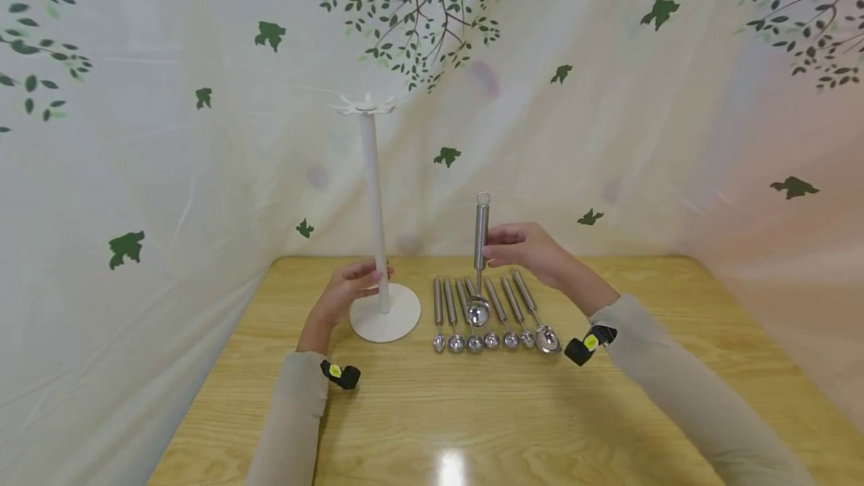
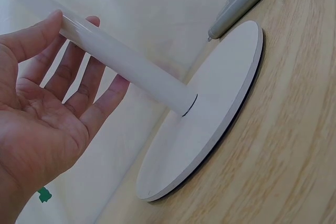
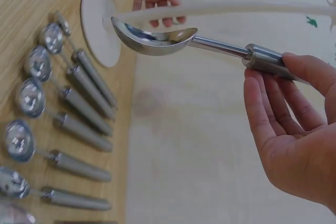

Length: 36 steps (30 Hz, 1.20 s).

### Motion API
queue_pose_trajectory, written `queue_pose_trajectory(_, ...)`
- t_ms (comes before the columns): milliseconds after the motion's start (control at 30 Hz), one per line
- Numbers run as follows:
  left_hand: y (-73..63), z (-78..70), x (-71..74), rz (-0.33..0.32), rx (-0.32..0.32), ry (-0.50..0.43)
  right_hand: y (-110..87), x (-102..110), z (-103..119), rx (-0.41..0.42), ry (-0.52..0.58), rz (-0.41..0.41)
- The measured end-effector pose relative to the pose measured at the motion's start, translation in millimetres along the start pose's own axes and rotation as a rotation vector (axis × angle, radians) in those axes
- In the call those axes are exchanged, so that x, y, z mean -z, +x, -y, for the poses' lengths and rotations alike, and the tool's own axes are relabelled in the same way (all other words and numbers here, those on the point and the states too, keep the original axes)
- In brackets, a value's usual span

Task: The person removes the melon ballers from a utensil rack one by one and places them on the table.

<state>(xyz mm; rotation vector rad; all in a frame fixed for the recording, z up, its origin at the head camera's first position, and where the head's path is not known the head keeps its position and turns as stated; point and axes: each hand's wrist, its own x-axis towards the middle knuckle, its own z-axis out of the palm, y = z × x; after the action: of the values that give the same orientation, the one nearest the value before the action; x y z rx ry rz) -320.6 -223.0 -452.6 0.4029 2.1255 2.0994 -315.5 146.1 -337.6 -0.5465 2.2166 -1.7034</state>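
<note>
A white stand (image 1: 373, 201) with a round base and a ring of hooks on top stands upright on the table. My left hand (image 1: 344, 292) holds its pole low down, thumb on one side and fingers behind, as the left wrist view also shows. My right hand (image 1: 529, 250) pinches a steel scoop (image 3: 157, 43) by its tubular handle, thumb against fingertips. The scoop hangs upright, bowl down and hanging ring up, over a row of similar steel scoops (image 1: 511, 340). Its bowl overlaps that row in the head view.
The row of several scoops lies right of the stand's base (image 1: 385, 328), handles toward the back. Under them is a wooden table (image 1: 398, 418). Behind its back edge hangs a pale curtain (image 1: 202, 171) with leaf prints.
</note>
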Motion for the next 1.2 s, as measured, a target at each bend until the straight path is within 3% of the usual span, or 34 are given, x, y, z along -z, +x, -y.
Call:
queue_pose_trajectory(367, 0.3, 0.3, -0.1, 0.006, 0.000, -0.010, -25.2, 41.5, -37.4, -0.035, 0.038, -0.060)
queue_pose_trajectory(700, 0.9, 1.6, 0.3, 0.005, -0.005, -0.015, -50.1, 78.8, -63.2, -0.090, 0.001, -0.091)
queue_pose_trajectory(933, 0.9, 1.0, 2.5, 0.003, -0.018, 0.000, -54.9, 101.9, -89.1, -0.142, 0.000, -0.092)
queue_pose_trajectory(1200, 0.1, 0.9, 0.4, 0.006, -0.016, 0.003, -58.2, 112.7, -112.3, -0.190, 0.028, -0.055)
